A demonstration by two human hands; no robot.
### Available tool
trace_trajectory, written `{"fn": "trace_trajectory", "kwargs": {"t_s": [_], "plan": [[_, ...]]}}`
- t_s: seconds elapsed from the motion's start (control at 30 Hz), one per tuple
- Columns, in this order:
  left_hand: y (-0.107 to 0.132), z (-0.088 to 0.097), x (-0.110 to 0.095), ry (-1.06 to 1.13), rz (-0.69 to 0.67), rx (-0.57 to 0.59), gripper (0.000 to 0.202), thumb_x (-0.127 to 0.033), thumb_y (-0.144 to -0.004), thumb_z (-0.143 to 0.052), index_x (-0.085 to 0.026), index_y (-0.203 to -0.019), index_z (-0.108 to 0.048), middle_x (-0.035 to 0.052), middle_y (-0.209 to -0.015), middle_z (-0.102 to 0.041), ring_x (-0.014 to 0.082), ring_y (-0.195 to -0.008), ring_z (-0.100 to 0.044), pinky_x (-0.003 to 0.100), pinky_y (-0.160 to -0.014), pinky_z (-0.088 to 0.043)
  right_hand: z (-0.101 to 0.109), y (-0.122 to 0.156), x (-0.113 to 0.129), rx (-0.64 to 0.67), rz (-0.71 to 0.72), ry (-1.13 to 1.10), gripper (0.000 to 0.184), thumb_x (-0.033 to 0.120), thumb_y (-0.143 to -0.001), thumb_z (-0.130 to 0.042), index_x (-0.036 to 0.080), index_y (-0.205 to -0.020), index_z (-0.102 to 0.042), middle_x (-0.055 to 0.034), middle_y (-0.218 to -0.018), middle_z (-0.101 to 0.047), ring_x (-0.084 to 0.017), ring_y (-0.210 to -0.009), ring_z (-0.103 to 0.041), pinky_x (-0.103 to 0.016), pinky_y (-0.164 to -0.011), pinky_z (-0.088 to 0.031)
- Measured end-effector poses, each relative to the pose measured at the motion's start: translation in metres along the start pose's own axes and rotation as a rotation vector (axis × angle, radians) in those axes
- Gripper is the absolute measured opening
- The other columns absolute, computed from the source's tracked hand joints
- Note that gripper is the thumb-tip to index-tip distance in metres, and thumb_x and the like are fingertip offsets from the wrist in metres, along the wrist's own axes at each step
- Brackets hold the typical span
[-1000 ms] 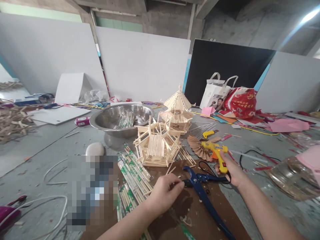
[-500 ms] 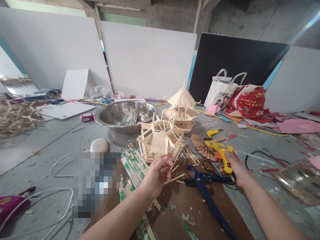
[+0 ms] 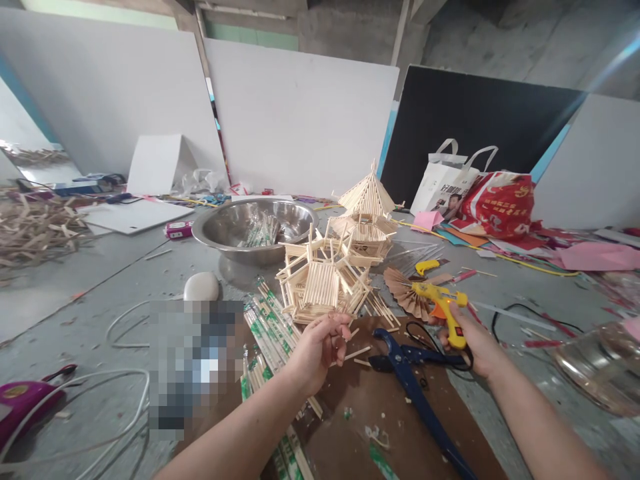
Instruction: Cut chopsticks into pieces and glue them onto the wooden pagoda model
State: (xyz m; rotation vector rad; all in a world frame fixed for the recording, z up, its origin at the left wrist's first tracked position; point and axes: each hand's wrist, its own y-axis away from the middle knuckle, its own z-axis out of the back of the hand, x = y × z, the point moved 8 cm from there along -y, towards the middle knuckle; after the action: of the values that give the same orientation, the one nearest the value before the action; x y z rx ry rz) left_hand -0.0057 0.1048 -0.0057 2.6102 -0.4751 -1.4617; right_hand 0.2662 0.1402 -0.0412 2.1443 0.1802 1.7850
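Observation:
My left hand (image 3: 316, 348) is raised just in front of a stick-built model (image 3: 323, 283), its fingers pinched on a short wooden stick. My right hand (image 3: 473, 343) grips a yellow glue gun (image 3: 443, 306) with its nozzle pointing left, resting near the edge of a brown board (image 3: 385, 413). Blue-handled cutters (image 3: 415, 390) lie on the board between my hands. A second stick pavilion with a pointed roof (image 3: 367, 217) stands behind the first model.
Wrapped chopsticks (image 3: 267, 333) lie in a pile left of the board. A steel bowl (image 3: 253, 227) sits behind, a white stone (image 3: 201, 287) to its left. Bags (image 3: 475, 197) and coloured paper crowd the right. A clear jar (image 3: 595, 363) lies far right; white cable (image 3: 120, 393) loops at left.
My left hand lifted off the board, where it was beside the cutters, and rose toward the front of the stick model with a stick in its fingers. The right hand barely moved.

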Motion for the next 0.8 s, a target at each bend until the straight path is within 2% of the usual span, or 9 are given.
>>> {"fn": "trace_trajectory", "kwargs": {"t_s": [0.13, 0.27, 0.33, 0.43, 0.57, 0.67, 0.8], "plan": [[0.004, -0.005, 0.001, -0.143, -0.01, 0.014, 0.016, -0.028, -0.069, -0.055, -0.014, -0.075, -0.055, -0.0027, -0.058, -0.052, 0.0049, -0.038, -0.04, 0.017, -0.036, -0.031, 0.001, -0.002, 0.001, 0.013, 0.039, -0.004, 0.031, 0.048, -0.071, -0.053, 0.022, -0.089, -0.054, 0.0019, -0.055, -0.06, -0.008, -0.035, -0.048, -0.018, -0.032, -0.039], [0.012, -0.018, 0.0, -0.494, -0.037, 0.087, 0.016, -0.029, -0.07, -0.052, -0.013, -0.068, -0.055, -0.0028, -0.054, -0.051, 0.0043, -0.038, -0.038, 0.017, -0.039, -0.029, 0.001, -0.004, 0.001, 0.031, 0.058, 0.004, 0.031, 0.048, -0.072, -0.052, 0.02, -0.086, -0.055, 0.002, -0.05, -0.058, -0.008, -0.034, -0.048, -0.018, -0.031, -0.039], [0.018, -0.03, 0.0, -0.764, -0.1, 0.172, 0.016, -0.028, -0.071, -0.05, -0.014, -0.068, -0.057, -0.0021, -0.056, -0.053, 0.0056, -0.044, -0.041, 0.017, -0.042, -0.03, 0.0, -0.003, 0.003, 0.033, 0.075, 0.001, 0.032, 0.048, -0.072, -0.052, 0.02, -0.086, -0.055, 0.0011, -0.055, -0.06, -0.008, -0.035, -0.048, -0.018, -0.031, -0.039], [0.031, -0.052, 0.003, -1.159, -0.276, 0.362, 0.015, -0.024, -0.073, -0.047, -0.016, -0.073, -0.06, -0.0008, -0.065, -0.057, 0.0085, -0.056, -0.048, 0.018, -0.051, -0.036, -0.002, -0.002, 0.004, 0.034, 0.083, -0.008, 0.033, 0.048, -0.07, -0.054, 0.02, -0.087, -0.054, 0.0003, -0.061, -0.063, -0.008, -0.035, -0.049, -0.019, -0.031, -0.04], [0.053, -0.073, 0.019, -1.498, -0.511, 0.617, 0.012, -0.027, -0.072, -0.051, -0.019, -0.077, -0.059, 0.0011, -0.076, -0.061, 0.0129, -0.07, -0.055, 0.021, -0.06, -0.04, -0.003, -0.001, 0.005, 0.019, 0.079, -0.007, 0.033, 0.049, -0.069, -0.054, 0.019, -0.082, -0.054, 0.0003, -0.06, -0.062, -0.008, -0.035, -0.048, -0.019, -0.03, -0.039], [0.062, -0.076, 0.034, -1.691, -0.604, 0.747, 0.025, -0.042, -0.069, -0.053, -0.021, -0.081, -0.057, 0.0019, -0.081, -0.061, 0.0146, -0.065, -0.057, 0.023, -0.051, -0.039, -0.004, 0.001, 0.005, 0.018, 0.065, -0.01, 0.032, 0.049, -0.071, -0.053, 0.018, -0.079, -0.054, 0.0002, -0.06, -0.062, -0.007, -0.035, -0.048, -0.019, -0.031, -0.039], [0.065, -0.073, 0.047, -1.846, -0.652, 0.809, 0.036, -0.055, -0.067, -0.048, -0.021, -0.078, -0.054, 0.0009, -0.083, -0.058, 0.0159, -0.06, -0.057, 0.024, -0.041, -0.034, -0.005, 0.001, 0.003, 0.021, 0.048, -0.025, 0.03, 0.047, -0.072, -0.053, 0.018, -0.08, -0.054, 0.0, -0.062, -0.063, -0.007, -0.035, -0.048, -0.018, -0.032, -0.039]]}}
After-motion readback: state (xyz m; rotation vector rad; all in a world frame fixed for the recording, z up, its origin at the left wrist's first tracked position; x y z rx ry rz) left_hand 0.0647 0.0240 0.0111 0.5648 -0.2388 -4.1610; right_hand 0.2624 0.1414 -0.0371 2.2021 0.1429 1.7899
